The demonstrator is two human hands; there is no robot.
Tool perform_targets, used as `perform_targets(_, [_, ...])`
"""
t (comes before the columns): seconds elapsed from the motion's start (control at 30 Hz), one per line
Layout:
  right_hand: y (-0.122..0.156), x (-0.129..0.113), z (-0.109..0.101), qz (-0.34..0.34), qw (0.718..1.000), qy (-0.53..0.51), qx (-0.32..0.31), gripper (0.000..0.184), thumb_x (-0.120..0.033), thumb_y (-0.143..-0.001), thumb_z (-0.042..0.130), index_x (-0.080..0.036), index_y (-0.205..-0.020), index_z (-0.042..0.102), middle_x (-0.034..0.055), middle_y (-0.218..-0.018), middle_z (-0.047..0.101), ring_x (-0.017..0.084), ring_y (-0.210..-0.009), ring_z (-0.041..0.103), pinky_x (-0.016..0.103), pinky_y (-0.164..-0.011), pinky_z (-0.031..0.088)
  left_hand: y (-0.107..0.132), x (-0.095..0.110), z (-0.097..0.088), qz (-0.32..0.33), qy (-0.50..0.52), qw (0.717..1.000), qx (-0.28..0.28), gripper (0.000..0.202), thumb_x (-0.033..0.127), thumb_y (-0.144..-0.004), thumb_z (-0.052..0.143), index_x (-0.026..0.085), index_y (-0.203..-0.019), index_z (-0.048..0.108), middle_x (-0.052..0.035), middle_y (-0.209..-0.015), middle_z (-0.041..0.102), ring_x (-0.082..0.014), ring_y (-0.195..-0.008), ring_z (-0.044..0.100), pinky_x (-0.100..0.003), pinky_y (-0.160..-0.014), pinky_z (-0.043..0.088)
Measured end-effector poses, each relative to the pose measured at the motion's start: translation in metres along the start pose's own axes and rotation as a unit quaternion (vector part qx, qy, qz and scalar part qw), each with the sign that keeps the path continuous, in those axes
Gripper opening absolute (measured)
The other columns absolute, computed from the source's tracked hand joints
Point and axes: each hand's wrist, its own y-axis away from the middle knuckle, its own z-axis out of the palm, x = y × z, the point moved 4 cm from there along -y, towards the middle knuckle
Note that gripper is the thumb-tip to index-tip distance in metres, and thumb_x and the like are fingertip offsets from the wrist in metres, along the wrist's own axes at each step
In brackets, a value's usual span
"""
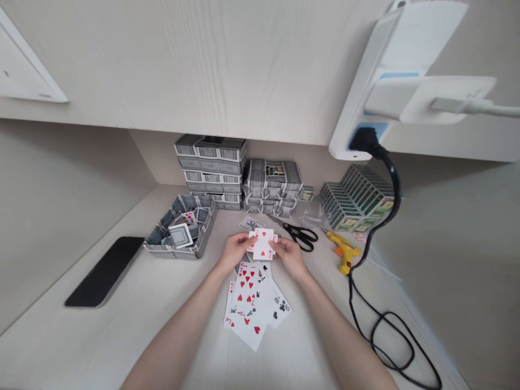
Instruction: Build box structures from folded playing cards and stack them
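Observation:
Both my hands hold a playing card, a two of hearts, face up above the desk. My left hand pinches its left edge and my right hand pinches its right edge; another red card seems to lie under it. Just below my hands a loose pile of face-up cards is spread on the desk, with a seven of hearts on top. A single card lies just beyond my hands.
Box shapes built from cards stack at the back; an open card tray sits left. Black scissors, a yellow glue gun with black cord, card decks on the right, a dark phone on the left.

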Motion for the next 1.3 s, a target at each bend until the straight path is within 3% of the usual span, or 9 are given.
perform_targets(0.23, [-0.0014,0.0038,-0.0021,-0.005,1.000,0.001,0.011,0.037,-0.047,-0.061,0.071,-0.015,-0.078,0.068,0.0055,-0.071,0.070,0.020,-0.060,0.063,0.033,-0.061,0.051,-0.0005,-0.0018,-0.0013,0.006,-0.038,0.999,0.009,0.038,0.046,-0.058,0.071,0.012,-0.074,0.070,-0.0032,-0.062,0.066,-0.0103,-0.050,0.051,-0.021,-0.047,0.038])
perform_targets(0.53, [-0.0030,0.0058,-0.0031,-0.027,0.999,0.011,0.014,0.032,-0.046,-0.064,0.069,-0.016,-0.076,0.065,0.0043,-0.070,0.069,0.019,-0.062,0.062,0.030,-0.060,0.049,-0.0006,-0.0028,0.0002,0.050,-0.128,0.990,0.014,0.039,0.051,-0.066,0.062,0.013,-0.057,0.063,0.0003,-0.053,0.058,-0.0097,-0.049,0.049,-0.020,-0.047,0.035])
perform_targets(0.77, [-0.0042,0.0069,-0.0045,-0.037,0.998,0.046,0.032,0.033,-0.048,-0.063,0.068,-0.017,-0.070,0.061,0.0024,-0.066,0.067,0.017,-0.058,0.060,0.027,-0.055,0.046,-0.0007,-0.0003,0.0002,0.053,-0.146,0.988,0.011,0.042,0.053,-0.065,0.061,0.014,-0.051,0.056,0.0030,-0.046,0.047,-0.0078,-0.045,0.039,-0.020,-0.043,0.027])
perform_targets(1.3, [-0.0057,0.0096,-0.0037,-0.032,0.999,0.019,0.024,0.031,-0.044,-0.062,0.071,-0.017,-0.074,0.063,0.0027,-0.068,0.068,0.017,-0.060,0.061,0.029,-0.058,0.048,0.0001,0.0012,-0.0013,0.065,-0.181,0.981,-0.002,0.044,0.053,-0.069,0.058,0.015,-0.048,0.052,0.0036,-0.045,0.043,-0.0079,-0.045,0.037,-0.020,-0.043,0.026])
